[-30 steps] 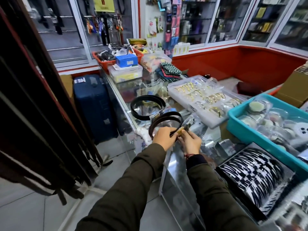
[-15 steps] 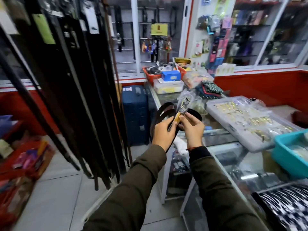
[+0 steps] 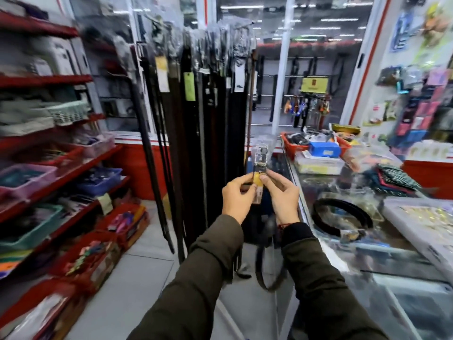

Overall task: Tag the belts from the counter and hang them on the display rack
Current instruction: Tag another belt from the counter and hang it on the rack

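Observation:
My left hand (image 3: pixel 239 198) and my right hand (image 3: pixel 282 196) both pinch the buckle end of a dark belt (image 3: pixel 263 266), held upright between them. The buckle (image 3: pixel 260 157) is wrapped in clear plastic, with a yellow tag (image 3: pixel 257 182) at my fingertips. The strap hangs down in a loop below my wrists. Straight ahead stands the display rack (image 3: pixel 203 133) with several dark belts hanging, some with paper tags. A second coiled black belt (image 3: pixel 340 218) lies on the glass counter (image 3: pixel 382 256) to my right.
Red shelves (image 3: pixel 61 168) with plastic baskets run along the left. On the counter sit a clear tray of buckles (image 3: pixel 421 224), a red basket (image 3: pixel 294 143), a blue box (image 3: pixel 323 148) and folded cloths (image 3: pixel 392 179). Tiled floor (image 3: pixel 137 278) lies open between shelves and counter.
I have turned left from the counter toward the belt rack. The belt has uncoiled and its strap now hangs down, with both hands still on the buckle end.

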Demonstrator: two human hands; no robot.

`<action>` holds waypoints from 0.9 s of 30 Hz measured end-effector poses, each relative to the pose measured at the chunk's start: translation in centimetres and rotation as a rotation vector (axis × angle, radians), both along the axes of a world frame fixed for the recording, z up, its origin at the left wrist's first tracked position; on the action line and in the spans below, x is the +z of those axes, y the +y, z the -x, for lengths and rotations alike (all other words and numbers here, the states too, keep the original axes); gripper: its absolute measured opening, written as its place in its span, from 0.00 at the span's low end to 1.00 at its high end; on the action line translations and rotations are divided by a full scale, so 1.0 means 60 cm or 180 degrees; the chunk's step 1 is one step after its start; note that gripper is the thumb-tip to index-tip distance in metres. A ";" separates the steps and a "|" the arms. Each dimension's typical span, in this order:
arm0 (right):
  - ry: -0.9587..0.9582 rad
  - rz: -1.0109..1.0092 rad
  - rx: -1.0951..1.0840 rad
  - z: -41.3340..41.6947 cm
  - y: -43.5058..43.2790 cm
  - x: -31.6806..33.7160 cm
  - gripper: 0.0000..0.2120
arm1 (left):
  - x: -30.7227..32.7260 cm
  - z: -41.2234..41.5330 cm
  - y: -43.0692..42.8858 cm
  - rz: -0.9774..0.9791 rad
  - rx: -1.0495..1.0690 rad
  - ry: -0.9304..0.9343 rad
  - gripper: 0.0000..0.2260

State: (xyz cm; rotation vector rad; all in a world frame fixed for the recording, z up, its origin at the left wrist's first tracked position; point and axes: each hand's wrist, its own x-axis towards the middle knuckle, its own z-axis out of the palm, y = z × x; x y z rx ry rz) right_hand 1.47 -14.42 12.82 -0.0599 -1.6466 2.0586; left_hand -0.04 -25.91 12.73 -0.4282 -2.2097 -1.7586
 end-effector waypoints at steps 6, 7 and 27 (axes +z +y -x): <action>0.0312 -0.0116 0.0453 0.034 -0.064 0.095 0.10 | 0.074 0.030 -0.075 -0.0636 0.0061 0.0131 0.17; 0.0379 -0.0146 0.0491 0.042 -0.076 0.111 0.10 | 0.088 0.039 -0.086 -0.0749 0.0120 0.0139 0.19; 0.1006 -0.0598 0.0864 0.190 -0.311 0.442 0.12 | 0.413 0.120 -0.314 -0.1476 0.0749 0.0925 0.12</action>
